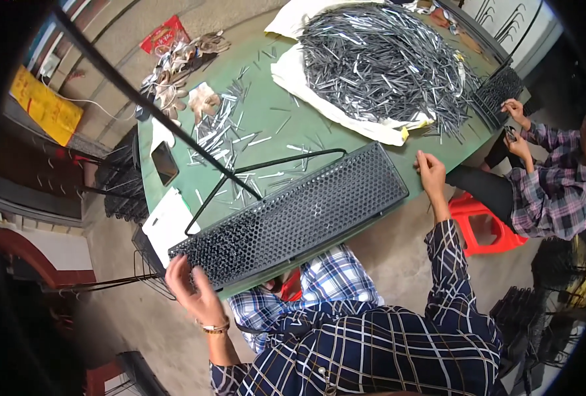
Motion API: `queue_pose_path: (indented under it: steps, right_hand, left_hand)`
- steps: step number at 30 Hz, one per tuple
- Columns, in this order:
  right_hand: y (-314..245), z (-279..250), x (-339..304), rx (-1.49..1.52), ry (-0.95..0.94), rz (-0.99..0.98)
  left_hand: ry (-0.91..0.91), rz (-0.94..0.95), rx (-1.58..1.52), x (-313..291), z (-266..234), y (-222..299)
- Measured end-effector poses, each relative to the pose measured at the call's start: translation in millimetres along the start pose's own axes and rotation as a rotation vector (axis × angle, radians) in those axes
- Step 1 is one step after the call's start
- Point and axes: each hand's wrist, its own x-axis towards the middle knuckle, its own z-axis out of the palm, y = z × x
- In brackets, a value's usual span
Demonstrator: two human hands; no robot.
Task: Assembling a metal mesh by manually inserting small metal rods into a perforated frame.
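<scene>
A long black tray with a honeycomb of holes [312,211] lies aslant across the table's near edge, in front of me. A black wire frame [279,160] rises behind it. Toward its left end many holes look filled with small dark pieces. My left hand [197,297], fingers apart, is at that left end; whether it touches the tray is unclear. Off the right end, my right hand [431,175] hangs with its fingers curled together; anything held in them is too small to make out. Beyond the tray, short metal rods [220,135] lie scattered.
A heap of dark metal rods [379,66] fills a white sack [339,115] on the green table [260,122]. Gloves [204,99], a phone [165,164] and white paper [169,221] lie left. At right, a person [550,178] works at another black tray [497,92] near a red stool [481,228].
</scene>
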Motion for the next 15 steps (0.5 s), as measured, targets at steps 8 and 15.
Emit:
queue_pose_path:
  steps: [8,15]
  right_hand:
    - [-0.3,22.5,27.4,-0.107,0.053,-0.162]
    - [-4.7,35.4,32.3,-0.027,0.07,-0.077]
  left_hand:
    - [-0.817,0.274,-0.285,73.6,194.1,157.4]
    - [-0.776,-0.005,-0.011,149.6,413.6,169.4]
